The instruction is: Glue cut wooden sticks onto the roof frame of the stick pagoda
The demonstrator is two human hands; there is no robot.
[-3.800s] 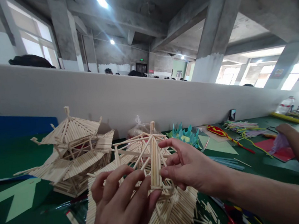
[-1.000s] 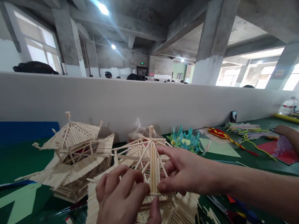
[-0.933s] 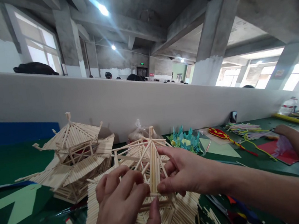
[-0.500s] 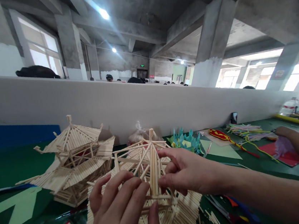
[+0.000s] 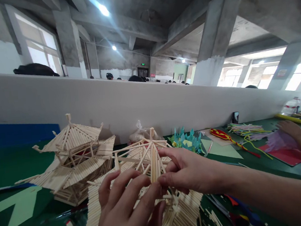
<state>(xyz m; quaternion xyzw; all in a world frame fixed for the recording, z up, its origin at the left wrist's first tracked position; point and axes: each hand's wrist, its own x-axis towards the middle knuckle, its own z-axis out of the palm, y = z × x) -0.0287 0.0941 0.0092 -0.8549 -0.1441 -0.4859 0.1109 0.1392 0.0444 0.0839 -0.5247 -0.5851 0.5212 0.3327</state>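
A pagoda model [image 5: 187, 214] built from thin wooden sticks stands before me, its upper roof an open frame of ribs meeting at a short post. Several sticks [image 5: 153, 163] lie side by side down the near face of that frame. My left hand [image 5: 131, 206] is closed with bent fingers at the lower ends of these sticks, its thumb partly hidden. From the right, my right hand [image 5: 192, 170] pinches the same sticks along their side, its index finger reaching up near the peak. Both hands cover part of the frame.
Another stick pagoda [image 5: 76, 168] with filled roofs stands left. Behind are a plastic bag [image 5: 139, 134] and a teal paper ornament [image 5: 186, 141]. Scissors [image 5: 218, 205] and loose stick pieces [image 5: 214, 221] lie at right. Another person's hand [image 5: 291, 129] holds purple material. A white partition [image 5: 111, 106] runs behind.
My left hand has moved slightly right and up, its index finger and thumb coming together at the sticks' lower ends. The other person's hand has shifted up with the purple material.
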